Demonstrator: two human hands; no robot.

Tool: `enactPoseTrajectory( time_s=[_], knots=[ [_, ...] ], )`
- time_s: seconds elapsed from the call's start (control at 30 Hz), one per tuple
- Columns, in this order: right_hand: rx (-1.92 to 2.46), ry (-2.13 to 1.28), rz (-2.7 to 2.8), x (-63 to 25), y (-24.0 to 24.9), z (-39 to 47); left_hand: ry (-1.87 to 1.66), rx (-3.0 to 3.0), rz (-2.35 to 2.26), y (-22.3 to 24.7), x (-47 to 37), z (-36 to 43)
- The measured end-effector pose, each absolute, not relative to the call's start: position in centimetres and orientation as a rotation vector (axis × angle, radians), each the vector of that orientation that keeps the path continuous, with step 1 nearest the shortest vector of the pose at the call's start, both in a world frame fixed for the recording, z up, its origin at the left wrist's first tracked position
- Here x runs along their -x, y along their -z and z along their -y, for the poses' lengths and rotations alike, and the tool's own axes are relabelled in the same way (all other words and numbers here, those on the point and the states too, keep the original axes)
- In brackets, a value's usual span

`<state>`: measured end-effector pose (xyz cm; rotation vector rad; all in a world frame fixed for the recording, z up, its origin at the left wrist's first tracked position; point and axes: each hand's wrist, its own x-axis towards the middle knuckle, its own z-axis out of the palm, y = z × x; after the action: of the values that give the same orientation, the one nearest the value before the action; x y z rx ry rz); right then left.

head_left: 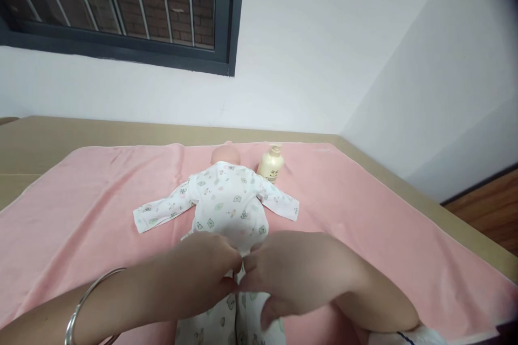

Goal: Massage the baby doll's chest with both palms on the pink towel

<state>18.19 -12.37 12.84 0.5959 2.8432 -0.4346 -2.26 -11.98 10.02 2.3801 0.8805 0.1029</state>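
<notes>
A doll in a white printed outfit lies on a pink cloth, its sleeves spread to both sides. Its bare round head shows at the collar. My left hand, with a bangle on the wrist, is over the outfit's waist, fingers curled and pinching its fabric at the middle. My right hand meets it there, thumb and fingertips closed on the same part of the fabric, slightly blurred. Both hands cover the outfit's lower middle, and the trouser legs show below them.
A cream pump bottle stands by the doll's head, on the right. The pink cloth covers most of the tan surface. Behind are a white wall and a barred window.
</notes>
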Motion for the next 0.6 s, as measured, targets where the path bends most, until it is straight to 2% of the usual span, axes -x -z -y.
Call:
enactPoseTrajectory(
  time_s=[0.07,0.17,0.27,0.37,0.47,0.6],
  knots=[
    [-0.552,0.561,-2.883,-19.2,-15.0,12.6,-0.192,-2.285,-0.952,-10.6,1.7,11.0],
    [-1.127,0.602,-3.026,-20.7,-16.7,11.3,-0.551,-2.026,-1.041,-11.3,-0.3,7.5],
    [-1.861,0.259,-3.077,-21.9,-15.7,7.4,-0.841,-1.5,-0.882,-11.6,-3.0,2.6],
    [-2.33,-0.127,-2.942,-22.9,-13.0,2.5,-0.85,-0.878,-0.712,-11.8,-5.6,-1.8],
    [-2.388,-0.261,-2.851,-23.5,-10.6,-1.0,-0.853,-0.635,-0.63,-11.8,-7.6,-4.1],
    [-2.22,-0.384,-2.798,-23.1,-9.1,-2.1,-0.899,-0.501,-0.521,-11.6,-9.1,-4.5]
  ],
)
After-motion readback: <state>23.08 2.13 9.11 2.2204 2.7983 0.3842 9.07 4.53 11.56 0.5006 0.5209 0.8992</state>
